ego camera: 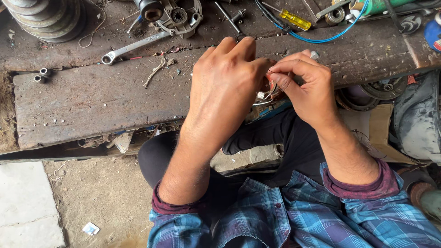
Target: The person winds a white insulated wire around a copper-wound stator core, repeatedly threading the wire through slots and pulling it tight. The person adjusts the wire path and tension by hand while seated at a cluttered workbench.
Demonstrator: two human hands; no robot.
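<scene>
Grimy workbench (92, 96) lies under us; our left hand (225, 87) and right hand (305, 87) pinch 1 small metal part (267, 92) above its near edge, where we could drop it.

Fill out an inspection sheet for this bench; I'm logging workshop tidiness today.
Surface: worn, rusty bench with grit and small bits on it.
Job's things: small part with white wire ends, mostly hidden between both hands.
Clutter: spanner, yellow screwdriver, two sockets, stacked discs, string scrap.
Grippers: left hand cups the part; right hand pinches it with its fingers.
Cables: blue cable loops across the bench top.
Surroundings: dirt floor, pale slab, cardboard, paper scrap.
</scene>
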